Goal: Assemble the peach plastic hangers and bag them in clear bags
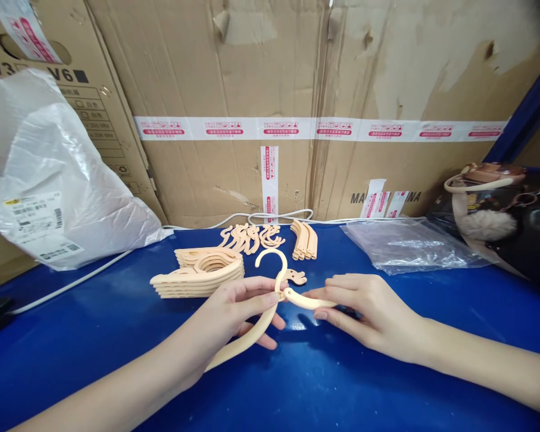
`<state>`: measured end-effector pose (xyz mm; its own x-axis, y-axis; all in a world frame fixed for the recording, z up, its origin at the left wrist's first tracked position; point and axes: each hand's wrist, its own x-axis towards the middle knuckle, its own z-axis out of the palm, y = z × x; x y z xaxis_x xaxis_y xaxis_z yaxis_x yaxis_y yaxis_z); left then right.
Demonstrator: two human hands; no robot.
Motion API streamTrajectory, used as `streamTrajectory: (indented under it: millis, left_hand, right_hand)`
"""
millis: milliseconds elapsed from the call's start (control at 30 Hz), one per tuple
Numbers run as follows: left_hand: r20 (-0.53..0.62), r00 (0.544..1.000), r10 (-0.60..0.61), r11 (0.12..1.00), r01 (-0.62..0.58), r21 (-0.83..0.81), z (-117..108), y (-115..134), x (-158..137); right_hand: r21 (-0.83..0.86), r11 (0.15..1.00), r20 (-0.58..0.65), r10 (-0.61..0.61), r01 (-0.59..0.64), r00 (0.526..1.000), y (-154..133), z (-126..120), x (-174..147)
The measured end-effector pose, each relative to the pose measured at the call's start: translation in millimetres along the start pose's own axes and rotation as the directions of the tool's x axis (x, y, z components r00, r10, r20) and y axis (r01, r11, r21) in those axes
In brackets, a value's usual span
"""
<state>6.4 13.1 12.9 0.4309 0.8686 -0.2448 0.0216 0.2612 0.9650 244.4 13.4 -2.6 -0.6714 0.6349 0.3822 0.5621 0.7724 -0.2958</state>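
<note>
Between my hands is a cream plastic clothes hanger (247, 341), its hook pointing up and its two arms spread. My left hand (240, 309) pinches it at the joint below the hook, one long arm running down past the palm. Closed around the short hanger arm (303, 299) on the other side is my right hand (364, 306). A small cream plastic piece with holes (296, 276) lies just behind the joint. To the left sits a stack of cream hanger parts (198, 279). Farther back are a heap of loose hooks (252, 238) and a bundle of curved arms (305, 240).
A blue table (342, 384) carries everything. Large cardboard boxes (234, 174) stand behind it, with a white cable (198, 228) along their foot. A white plastic parcel (67, 180) rests at left. Clear plastic bags (396, 246) and a dark bag with a pompom (490, 225) lie at right.
</note>
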Motion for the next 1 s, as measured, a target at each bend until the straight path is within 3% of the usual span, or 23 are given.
streamTrajectory:
  millis: [133,567,1000]
  left_hand:
    - [-0.016,1.000,-0.015,0.999,0.014,-0.037,-0.3,2.1,0.1]
    - [0.136,0.982,-0.132,0.988,0.141,-0.061,-5.4,-1.1,-0.6]
    - [0.161,0.986,-0.032,0.999,0.031,0.008,-6.3,1.9,1.7]
  right_hand:
    - [-0.112,0.992,-0.017,-0.052,0.050,0.999,-0.5,0.3,0.7]
    - [-0.279,0.954,-0.058,-0.132,0.111,0.990,4.0,3.9,-1.1]
    - [-0.315,0.939,0.009,-0.143,0.138,0.990,-6.1,3.3,-2.9]
